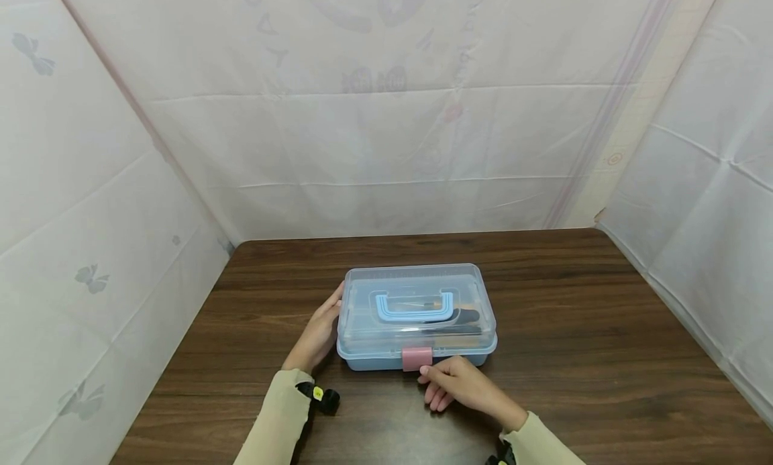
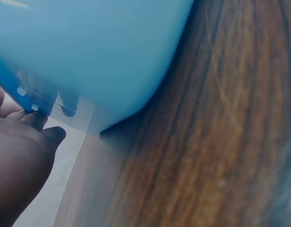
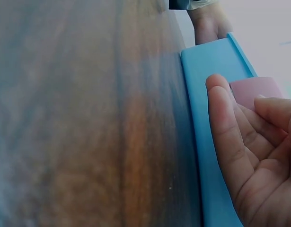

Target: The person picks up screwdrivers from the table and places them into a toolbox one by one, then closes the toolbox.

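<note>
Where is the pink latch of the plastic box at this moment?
In the head view, the pink latch sits at the middle of the front edge of the box, on the wooden table, with the right hand just below it.

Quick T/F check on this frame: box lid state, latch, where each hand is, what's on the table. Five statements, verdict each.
1. The clear lid of the light blue plastic storage box is down on the box. True.
2. The pink latch sits on the box's far side. False: it is on the front side, facing the person.
3. The left hand rests against the box's left end. True.
4. The right hand grips the blue carry handle. False: its fingertips are at the front, by the pink latch; the handle lies flat on the lid, untouched.
5. The box stands on a white tablecloth. False: it stands on a dark brown wooden table.
</note>
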{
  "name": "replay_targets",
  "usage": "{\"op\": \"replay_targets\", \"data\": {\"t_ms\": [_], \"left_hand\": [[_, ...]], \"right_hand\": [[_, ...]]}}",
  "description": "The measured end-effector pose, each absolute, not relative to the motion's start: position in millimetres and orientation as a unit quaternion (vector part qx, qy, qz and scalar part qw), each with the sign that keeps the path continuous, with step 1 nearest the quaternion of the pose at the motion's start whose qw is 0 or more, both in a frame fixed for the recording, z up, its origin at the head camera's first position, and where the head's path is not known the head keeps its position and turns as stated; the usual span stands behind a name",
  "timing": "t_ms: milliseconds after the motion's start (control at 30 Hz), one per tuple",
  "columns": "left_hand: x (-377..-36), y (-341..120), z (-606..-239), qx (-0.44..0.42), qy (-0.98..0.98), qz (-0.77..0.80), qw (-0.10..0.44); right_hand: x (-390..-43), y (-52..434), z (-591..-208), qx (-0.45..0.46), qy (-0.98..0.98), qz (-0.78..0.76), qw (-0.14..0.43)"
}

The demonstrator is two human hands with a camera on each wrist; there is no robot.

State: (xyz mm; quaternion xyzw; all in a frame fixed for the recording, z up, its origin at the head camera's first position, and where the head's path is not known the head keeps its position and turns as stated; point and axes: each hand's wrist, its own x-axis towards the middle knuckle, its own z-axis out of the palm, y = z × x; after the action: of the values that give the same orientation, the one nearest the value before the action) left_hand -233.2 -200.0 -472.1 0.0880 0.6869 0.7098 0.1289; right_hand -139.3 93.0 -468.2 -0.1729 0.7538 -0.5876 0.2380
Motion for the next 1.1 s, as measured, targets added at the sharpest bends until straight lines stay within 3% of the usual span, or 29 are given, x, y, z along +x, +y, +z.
{"op": "replay_targets", "data": {"t_ms": [667,1100], "left_hand": [[-233.5,-199.2,-471.8,0.092,0.675,0.720,0.128],[-233.3,-199.2,-472.3,0.094,0.680,0.716,0.127]], "right_hand": [[-144.7,93.4,-464.8,-0.179,0.739,-0.593,0.265],[-145.6,89.3,-469.2,-0.170,0.758,-0.583,0.238]]}}
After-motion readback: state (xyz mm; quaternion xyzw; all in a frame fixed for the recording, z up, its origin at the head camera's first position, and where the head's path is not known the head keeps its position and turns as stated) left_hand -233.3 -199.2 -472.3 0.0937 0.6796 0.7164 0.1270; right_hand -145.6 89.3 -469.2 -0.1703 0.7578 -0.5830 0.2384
